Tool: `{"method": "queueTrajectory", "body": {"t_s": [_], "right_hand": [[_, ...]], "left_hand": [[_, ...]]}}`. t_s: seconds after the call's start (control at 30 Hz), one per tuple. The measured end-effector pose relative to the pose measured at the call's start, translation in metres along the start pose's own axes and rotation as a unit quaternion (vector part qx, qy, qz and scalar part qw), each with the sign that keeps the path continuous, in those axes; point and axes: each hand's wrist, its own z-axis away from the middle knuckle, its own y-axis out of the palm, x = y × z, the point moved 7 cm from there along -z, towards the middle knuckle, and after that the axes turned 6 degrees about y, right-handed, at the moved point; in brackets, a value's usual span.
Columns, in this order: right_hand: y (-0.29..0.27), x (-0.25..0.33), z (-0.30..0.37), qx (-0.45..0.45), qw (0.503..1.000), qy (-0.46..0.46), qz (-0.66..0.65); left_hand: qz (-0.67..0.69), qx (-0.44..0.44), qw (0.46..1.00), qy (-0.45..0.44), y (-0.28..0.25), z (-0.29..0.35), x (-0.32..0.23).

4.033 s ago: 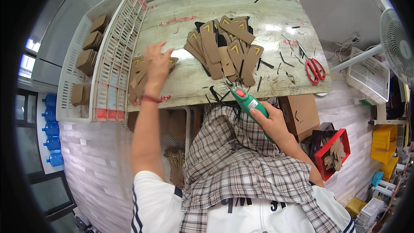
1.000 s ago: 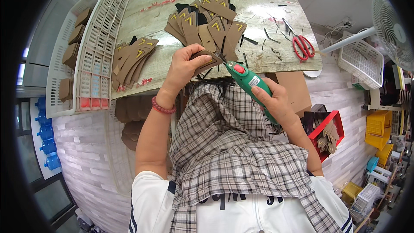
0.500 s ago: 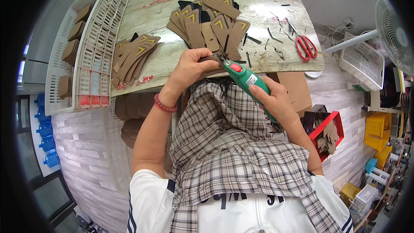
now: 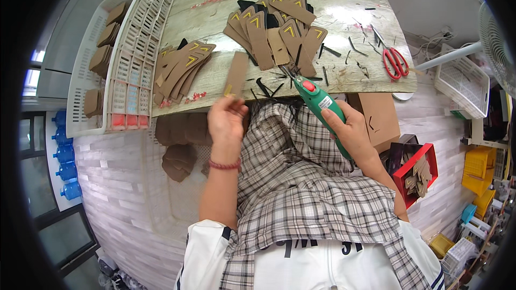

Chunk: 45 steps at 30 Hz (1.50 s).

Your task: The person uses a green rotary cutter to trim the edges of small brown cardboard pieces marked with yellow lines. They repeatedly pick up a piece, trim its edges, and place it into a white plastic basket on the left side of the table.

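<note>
My right hand (image 4: 352, 126) is closed round the green body of electric scissors (image 4: 316, 98) with a red switch; their blades point up-left over the table edge, near dark offcuts. At the front edge, the curled fingers of my left hand (image 4: 228, 121) pinch the near end of a brown fabric tab (image 4: 236, 71). A bit of yellow shows at that end. Beyond the blades lies a heap of brown tabs (image 4: 259, 43) with yellow chevrons and black backing. Left of my left hand is a fanned stack of similar tabs (image 4: 183, 72).
Red-handled scissors (image 4: 396, 63) lie at the table's right side among black scraps (image 4: 332, 51). A white plastic basket (image 4: 129, 59) with brown pieces stands on the left. Below right are a cardboard box (image 4: 380, 121) and a red box (image 4: 424, 174) of tabs. A plaid cloth (image 4: 301, 193) covers my lap.
My left hand has moved left and down from the blades, turning a tab so that it lies lengthwise. The electric scissors stay in my right hand. The whole view has shifted slightly.
</note>
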Motion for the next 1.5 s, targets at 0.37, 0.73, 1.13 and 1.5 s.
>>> {"method": "queueTrajectory", "body": {"t_s": [0.37, 0.73, 1.13, 1.5], "right_hand": [[0.007, -0.011, 0.015, 0.017, 0.999, 0.043, 0.011], [0.005, -0.004, 0.018, 0.022, 0.998, 0.043, 0.032], [0.003, -0.009, 0.016, 0.024, 0.999, 0.037, 0.019], [0.003, -0.005, 0.010, 0.040, 0.998, 0.042, 0.032]], "left_hand": [[-0.064, 0.220, 0.973, -0.033, 0.073, 0.046, 0.030], [-0.039, 0.194, 0.977, 0.084, 0.087, 0.034, 0.032], [-0.052, 0.185, 0.978, 0.076, 0.089, 0.033, 0.036], [-0.116, 0.219, 0.968, 0.028, 0.089, 0.043, 0.041]]}}
